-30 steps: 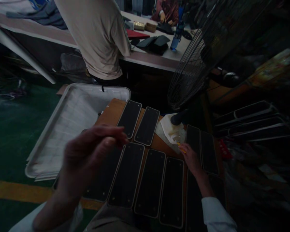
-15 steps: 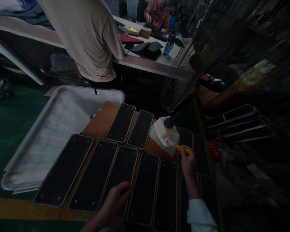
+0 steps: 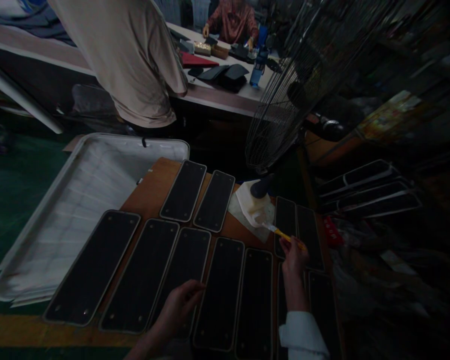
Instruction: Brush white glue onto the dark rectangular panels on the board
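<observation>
1. Head view, right hand [image 3: 294, 255]: your thumb and fingers are closed on the yellow-handled brush [image 3: 285, 237], a pinch grip with no slack visible.
2. Brush vs fingers: grip is on the handle. Bristle end sticks out ahead, up-left of your fingertips; a short butt of handle shows past them to the right.
3. Brush axis: long axis slants from upper left (bristles) to lower right (butt). Bristles point away from you and leftward, at the near open end of the white plastic container [image 3: 247, 197]. Can't tell how deep they sit.
4. Container rests on a pale sheet [image 3: 260, 232] on the brown tabletop [image 3: 142, 190], dark conical piece [image 3: 261, 187] on top.
5. Left hand [image 3: 182, 300]: fingers curled, thumb near index, over the near row of black rounded panels [image 3: 221, 295]. Can't tell if the tips meet, hold anything or touch a panel. Well apart from the brush.
</observation>
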Motion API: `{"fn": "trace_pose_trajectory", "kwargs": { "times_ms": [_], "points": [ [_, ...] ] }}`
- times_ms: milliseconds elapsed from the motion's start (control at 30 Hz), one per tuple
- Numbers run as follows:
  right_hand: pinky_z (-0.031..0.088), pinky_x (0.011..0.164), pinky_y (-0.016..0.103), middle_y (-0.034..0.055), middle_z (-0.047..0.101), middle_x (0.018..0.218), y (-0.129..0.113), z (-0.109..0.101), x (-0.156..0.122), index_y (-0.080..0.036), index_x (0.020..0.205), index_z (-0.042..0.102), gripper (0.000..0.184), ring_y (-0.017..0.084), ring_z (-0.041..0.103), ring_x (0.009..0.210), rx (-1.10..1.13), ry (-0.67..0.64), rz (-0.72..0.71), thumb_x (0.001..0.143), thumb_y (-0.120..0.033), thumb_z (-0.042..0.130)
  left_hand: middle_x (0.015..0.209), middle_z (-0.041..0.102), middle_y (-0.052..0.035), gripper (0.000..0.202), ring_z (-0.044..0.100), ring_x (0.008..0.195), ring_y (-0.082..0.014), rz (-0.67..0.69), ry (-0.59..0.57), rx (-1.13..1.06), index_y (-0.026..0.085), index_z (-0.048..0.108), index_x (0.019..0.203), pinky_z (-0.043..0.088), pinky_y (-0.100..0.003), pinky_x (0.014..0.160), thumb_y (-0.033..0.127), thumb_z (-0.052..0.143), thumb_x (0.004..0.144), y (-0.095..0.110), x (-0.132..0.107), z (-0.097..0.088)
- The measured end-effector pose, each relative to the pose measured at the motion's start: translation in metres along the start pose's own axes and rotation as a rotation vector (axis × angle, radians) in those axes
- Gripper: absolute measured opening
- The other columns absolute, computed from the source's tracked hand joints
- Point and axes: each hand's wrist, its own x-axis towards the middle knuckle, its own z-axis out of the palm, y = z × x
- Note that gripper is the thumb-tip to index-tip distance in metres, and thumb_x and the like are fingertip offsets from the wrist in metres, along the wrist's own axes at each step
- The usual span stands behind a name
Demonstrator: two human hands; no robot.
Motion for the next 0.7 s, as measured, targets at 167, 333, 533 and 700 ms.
{"fn": "trace_pose_trajectory", "kwargs": {
  "times_ms": [167,333,533,700],
  "points": [
    [0.066,0.062,0.028,-0.004,0.066,0.073,0.004,0.006,0.007,-0.019,0.082,0.058,0.029,0.013,0.069,0.064,0.082,-0.009,0.108,0.064,-0.029,0.079,0.091,0.071,-0.0057,0.036,0.064,0.084,-0.0188,-0.006,0.002,0.006,0.017,0.068,0.099,0.047,-0.025,0.073,0.045,0.048,0.092,-0.003,0.005,0.003],
    [0.066,0.057,0.028,-0.0053,0.063,0.071,0.021,0.013,0.018,-0.019,0.074,0.055,0.027,0.012,0.066,0.061,0.104,0.023,0.151,0.061,-0.026,0.078,0.092,0.071,-0.0055,0.031,0.065,0.084,-0.0185,0.005,-0.007,0.024,0.017,0.069,0.099,0.047,-0.025,0.074,0.039,0.049,0.091,-0.004,0.012,0.004],
    [0.064,0.057,0.023,-0.0053,0.062,0.072,0.019,-0.017,0.021,-0.019,0.069,0.053,0.028,0.01,0.066,0.065,0.127,0.073,0.166,0.06,-0.022,0.079,0.092,0.072,-0.0065,0.031,0.066,0.085,-0.0196,0.003,0.009,0.018,0.017,0.069,0.1,0.048,-0.026,0.074,0.039,0.05,0.09,-0.002,0.015,-0.001],
    [0.064,0.059,0.025,-0.0045,0.062,0.073,0.02,-0.011,0.025,-0.018,0.071,0.052,0.032,0.012,0.066,0.064,0.131,-0.003,0.138,0.061,-0.027,0.082,0.096,0.072,-0.0066,0.031,0.066,0.089,-0.0204,0.006,0.015,0.037,0.018,0.069,0.1,0.048,-0.027,0.077,0.039,0.049,0.091,-0.002,0.015,-0.006]
  ]
}}
